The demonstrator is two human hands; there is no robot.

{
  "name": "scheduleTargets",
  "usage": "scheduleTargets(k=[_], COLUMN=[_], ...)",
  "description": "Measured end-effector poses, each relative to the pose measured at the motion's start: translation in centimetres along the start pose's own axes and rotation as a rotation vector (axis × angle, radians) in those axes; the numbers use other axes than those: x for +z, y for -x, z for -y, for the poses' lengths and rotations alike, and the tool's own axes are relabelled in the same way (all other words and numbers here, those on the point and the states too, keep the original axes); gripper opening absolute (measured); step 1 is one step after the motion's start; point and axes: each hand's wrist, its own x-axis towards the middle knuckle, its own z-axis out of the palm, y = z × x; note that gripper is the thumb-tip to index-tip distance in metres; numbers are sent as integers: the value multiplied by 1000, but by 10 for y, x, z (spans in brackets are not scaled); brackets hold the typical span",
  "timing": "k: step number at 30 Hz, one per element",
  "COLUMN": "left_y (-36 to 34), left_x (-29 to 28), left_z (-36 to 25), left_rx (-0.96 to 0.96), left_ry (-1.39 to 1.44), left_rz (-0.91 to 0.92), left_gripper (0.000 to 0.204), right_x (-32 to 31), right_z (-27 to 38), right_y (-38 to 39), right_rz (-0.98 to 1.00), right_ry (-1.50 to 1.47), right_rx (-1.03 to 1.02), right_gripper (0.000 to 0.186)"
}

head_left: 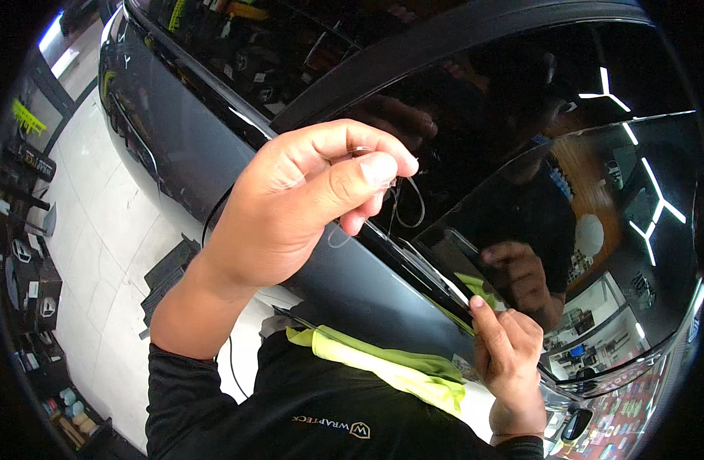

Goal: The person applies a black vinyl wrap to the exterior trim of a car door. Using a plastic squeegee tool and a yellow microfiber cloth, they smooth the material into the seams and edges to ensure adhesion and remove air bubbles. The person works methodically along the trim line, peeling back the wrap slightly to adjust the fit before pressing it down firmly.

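Note:
Raised over the car's side, my left hand [302, 203] is closed, thumb and fingertips pinching a thin, clear thread-like strand [422, 207]. Loops of it hang beyond the fingers; its exact kind cannot be made out. Lower right, my right hand [511, 345] has its index fingertip against the dark trim [436, 280] along the base of the glossy black side window [505, 192]. Its other fingers are curled in, and whatever they hold is hidden. A pale narrow edge runs along the trim up to that fingertip. The car door [344, 268] is dark grey.
A yellow-green cloth [383, 368] hangs at my waist, a dark pointed tool [291, 314] beside it. Left are a pale tiled floor [99, 268], a black stepped object [168, 280], a cable [233, 368] and shelves [34, 307] of supplies. The window mirrors ceiling lights and my hand.

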Motion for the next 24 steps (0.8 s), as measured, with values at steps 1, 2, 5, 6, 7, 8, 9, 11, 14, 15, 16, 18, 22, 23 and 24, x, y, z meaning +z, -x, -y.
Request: scheduleTargets(k=[1, 2, 5, 6, 7, 8, 9, 11, 14, 15, 16, 18, 22, 23, 24], left_y=[-1, -3, -5, -5, -5, -5, -4, -3, -3, -3, -3, -4, -4, -3, -4], left_x=[1, 2, 2, 1, 1, 2, 1, 0, 1, 1, 1, 1, 0, -1, -1], left_z=[1, 1, 0, 0, 0, 2, 2, 3, 4, 4, 4, 4, 4, 4, 5], left_rx=[5, -5, -26, -31, -36, -29, -15, 12, 24, 25, 27, 28, 30, 31, 32], left_ry=[3, -8, -39, -45, -50, -69, -84, -114, -137, -134, -131, -130, -135, -136, -142], left_rz=[2, 7, 15, 21, 27, 24, 26, 30, 23, 24, 25, 25, 23, 22, 22], left_gripper=[23, 23, 23, 22, 22, 22, 22, 22, 23, 23, 23, 23, 23, 23, 23], right_x=[-1, 0, 6, 9, 11, 11, 10, 10, 11, 11, 11, 12, 10, 11, 11], right_z=[1, 1, 2, 3, 4, 4, 3, 2, 2, 2, 2, 1, 1, 2, 2], right_y=[-2, -4, -8, -8, -8, -8, -9, -10, -8, -7, -7, -7, -8, -8, -7], right_rz=[10, 18, 16, -3, -22, -9, 1, 10, 17, 22, 27, 5, 12, 6, 2], right_ry=[21, 12, -18, -24, -31, -21, -12, 18, 75, 84, 93, 84, 53, 54, 58], right_rx=[-10, -15, -27, -22, -16, -11, -8, -7, 1, 3, 5, 1, 9, 15, 25], right_gripper=[65, 64, 63, 63, 63, 63, 63, 63, 61, 61, 60, 59, 57, 56, 56])
